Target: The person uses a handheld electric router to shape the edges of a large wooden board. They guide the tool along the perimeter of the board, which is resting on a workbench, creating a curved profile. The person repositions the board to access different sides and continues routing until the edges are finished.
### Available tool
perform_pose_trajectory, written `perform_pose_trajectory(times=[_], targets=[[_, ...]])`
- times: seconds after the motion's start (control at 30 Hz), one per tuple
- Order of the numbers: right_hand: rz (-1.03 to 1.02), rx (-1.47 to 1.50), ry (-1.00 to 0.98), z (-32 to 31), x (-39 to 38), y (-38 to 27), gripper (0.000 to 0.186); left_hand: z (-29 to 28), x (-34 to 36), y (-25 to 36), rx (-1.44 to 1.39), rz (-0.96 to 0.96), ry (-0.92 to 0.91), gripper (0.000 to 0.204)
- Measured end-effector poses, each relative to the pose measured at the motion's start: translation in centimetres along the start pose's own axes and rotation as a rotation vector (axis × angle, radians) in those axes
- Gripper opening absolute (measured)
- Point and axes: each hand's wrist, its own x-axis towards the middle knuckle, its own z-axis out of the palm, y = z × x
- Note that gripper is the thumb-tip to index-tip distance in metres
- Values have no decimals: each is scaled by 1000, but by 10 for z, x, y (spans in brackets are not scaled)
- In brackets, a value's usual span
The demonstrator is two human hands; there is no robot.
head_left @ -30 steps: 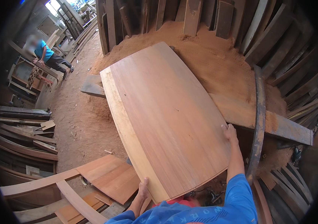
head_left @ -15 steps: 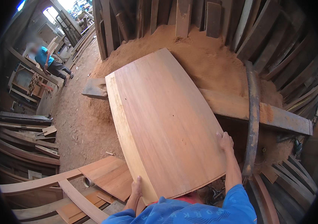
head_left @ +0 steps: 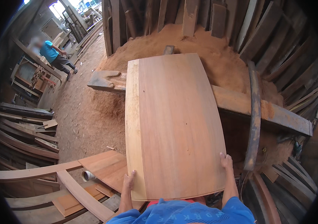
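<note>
My left hand [head_left: 128, 181] and my right hand [head_left: 226, 162] grip opposite side edges of a broad wooden panel [head_left: 177, 123] near its lower end, fingers closed on it. The panel has slightly curved sides and a pale strip [head_left: 133, 112] along its left. It lies over a thick weathered beam [head_left: 289, 121] that crosses a heap of reddish sawdust [head_left: 226, 56]. A dark curved bar [head_left: 254, 104] stands to the right of the panel, across the beam. My blue sleeves reach in from below, and the underside of the panel is hidden.
Dark planks [head_left: 259, 33] lean around the back and right. Curved frames and panels [head_left: 69, 183] lie at lower left, beside a pipe piece [head_left: 88, 175]. More timber [head_left: 21, 142] is stacked left. A person in a turquoise top [head_left: 51, 52] stands on the dusty floor [head_left: 77, 112] at upper left.
The panel has turned clockwise, its far end swinging right until it sits nearly straight ahead of me. My hands have moved with it. The other person's arms and legs have shifted.
</note>
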Motion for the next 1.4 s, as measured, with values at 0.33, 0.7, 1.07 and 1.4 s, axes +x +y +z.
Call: perform_pose_trajectory(times=[0.33,0.7,1.07,1.4], targets=[[242,408,-612,-37,41,-16,78,-17,90,41,105,-16,49,83],[-119,392,-138,1,127,-128,73,55,230,198,16,286,-67,56],[-123,335,120,-11,98,-84,78,74,213,220,-117,317,-149,57],[7,395,332,-64,36,1,86,168,219,310,141,500,-312,32]])
